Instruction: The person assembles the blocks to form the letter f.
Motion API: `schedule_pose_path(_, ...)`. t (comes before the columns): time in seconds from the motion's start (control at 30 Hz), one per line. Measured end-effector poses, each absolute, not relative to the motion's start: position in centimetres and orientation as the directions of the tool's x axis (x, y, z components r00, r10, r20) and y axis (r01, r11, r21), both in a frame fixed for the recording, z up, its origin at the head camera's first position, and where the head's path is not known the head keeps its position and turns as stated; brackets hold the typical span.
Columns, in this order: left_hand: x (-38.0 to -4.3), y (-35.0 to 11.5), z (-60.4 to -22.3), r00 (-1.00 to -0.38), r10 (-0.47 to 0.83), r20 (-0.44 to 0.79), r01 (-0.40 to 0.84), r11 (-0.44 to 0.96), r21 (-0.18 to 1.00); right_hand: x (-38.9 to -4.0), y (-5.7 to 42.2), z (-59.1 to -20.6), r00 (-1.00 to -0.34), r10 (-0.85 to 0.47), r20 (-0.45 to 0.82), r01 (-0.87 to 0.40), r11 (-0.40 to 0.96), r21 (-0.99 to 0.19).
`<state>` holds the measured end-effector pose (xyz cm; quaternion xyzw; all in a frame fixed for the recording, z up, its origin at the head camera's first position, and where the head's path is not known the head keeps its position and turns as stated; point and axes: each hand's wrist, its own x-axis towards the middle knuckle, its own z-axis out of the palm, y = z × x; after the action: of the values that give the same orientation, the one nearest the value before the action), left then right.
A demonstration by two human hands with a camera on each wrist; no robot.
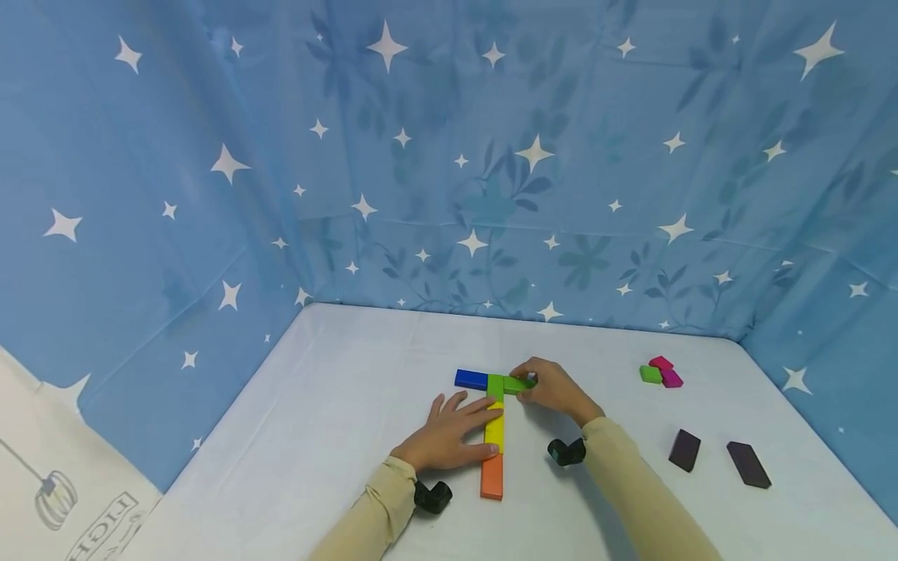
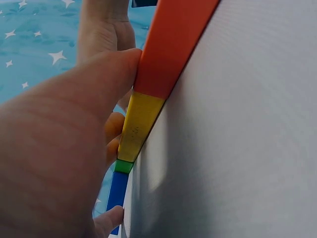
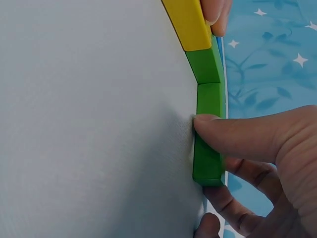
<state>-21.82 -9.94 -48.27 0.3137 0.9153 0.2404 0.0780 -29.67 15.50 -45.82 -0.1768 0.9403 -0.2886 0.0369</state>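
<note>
Flat coloured blocks lie end to end on the white table as a T. Its stem runs from an orange block [image 1: 492, 477] through a yellow block [image 1: 494, 436] to a green block [image 1: 495, 383]. A blue block [image 1: 471, 379] touches the top on the left, and a second green block [image 3: 208, 158] on the right. My right hand [image 1: 554, 387] pinches that right green block, thumb on its near side and fingers behind. My left hand [image 1: 449, 436] rests with spread fingers across the yellow block; its thumb lies near the seam with the orange one.
On the right of the white table [image 1: 365, 366] lie a small green block [image 1: 650, 374] and two magenta blocks [image 1: 671, 379]. Nearer the front are two dark blocks [image 1: 684, 450]. A blue star-patterned curtain [image 1: 449, 156] hangs behind the table.
</note>
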Motion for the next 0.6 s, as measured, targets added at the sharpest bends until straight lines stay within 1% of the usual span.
schedule_pose_path(0.17,-21.7,-9.7,-48.4,-0.790,0.613,0.002,0.533,0.686,0.494,-29.2,15.6,-45.8,-0.945,-0.325,0.017,-0.278,0.779,-0.562)
schedule_pose_path(0.3,-21.8,-9.7,-48.2,-0.786,0.618,0.005,0.539,0.681,0.496,-28.5,16.0,-45.2,-0.947,-0.318,0.039,-0.279,0.759,-0.589)
schedule_pose_path(0.43,-21.9,-9.9,-48.1,-0.787,0.617,0.009,0.542,0.683,0.490,-27.6,16.8,-44.5,-0.937,-0.334,0.101,-0.322,0.716,-0.619)
schedule_pose_path(0.6,-21.9,-10.0,-48.1,-0.784,0.621,0.004,0.543,0.682,0.490,-26.5,18.4,-44.3,-0.921,-0.358,0.156,-0.375,0.699,-0.610)
